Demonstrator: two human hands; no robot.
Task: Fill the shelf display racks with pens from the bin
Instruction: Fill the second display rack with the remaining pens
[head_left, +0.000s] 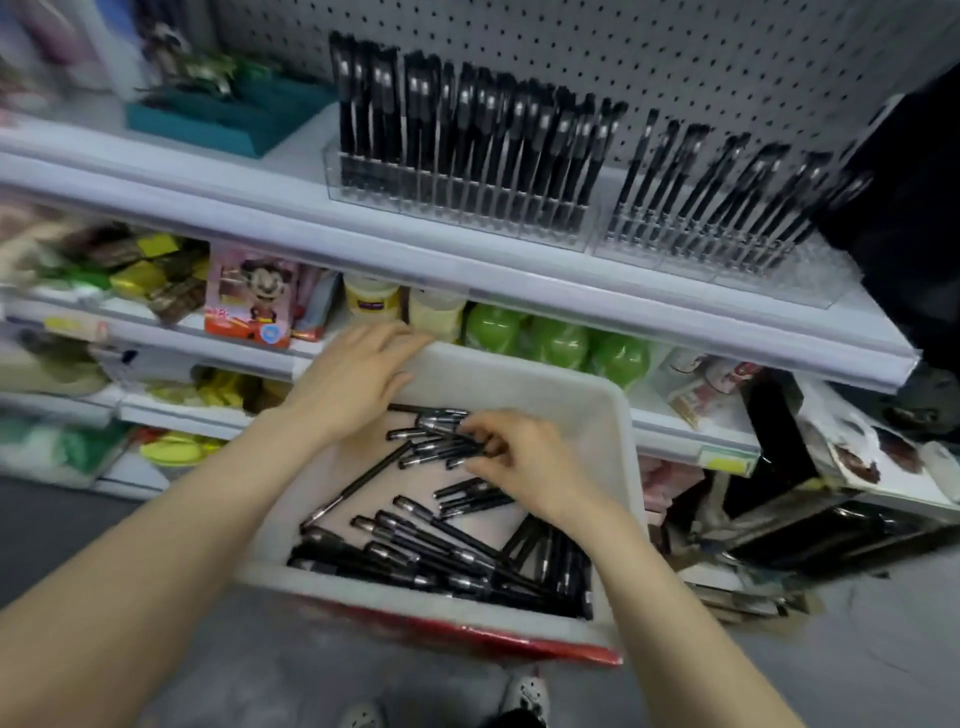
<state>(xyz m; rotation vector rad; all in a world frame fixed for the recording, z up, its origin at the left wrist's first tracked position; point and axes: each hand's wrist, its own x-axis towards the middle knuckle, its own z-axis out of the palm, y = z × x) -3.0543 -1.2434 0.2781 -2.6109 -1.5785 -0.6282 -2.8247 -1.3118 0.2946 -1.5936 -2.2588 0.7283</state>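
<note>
Two bare hands work inside a white bin (545, 384) at 6 o'clock in the view, in front of a white shop shelving unit. The left hand (358, 379) lies over the bin's far rim at its 11 o'clock corner, fingers draped outside the wall and thumb against the inside, clasping the rim. The right hand (524, 462) has its fingertips closed on a bundle of black pens (436, 441) lying in the far part of the bin, at 12 o'clock of its floor. Further loose pens (441, 561), also black, lie crisscross toward the near wall at 6 o'clock. The bin stands on a red base (467, 631) above a grey floor (234, 675); a patterned shoe (530, 693) shows just below it.

On the top shelf (291, 208), at 12 o'clock, two clear racks stand side by side against a perforated back panel (701, 62). The left rack (457, 202) holds black pens packed upright. The right rack (701, 244), at 1 o'clock, holds black pens that lean to the right with gaps between them. A teal tray (223, 124) sits on the same shelf at 11 o'clock. On the shelf beneath, green rounded items (561, 343) lie just beyond the bin, and a pink carton (252, 301) with a cartoon figure stands at 10 o'clock. Blur softens the goods at 9 o'clock.
</note>
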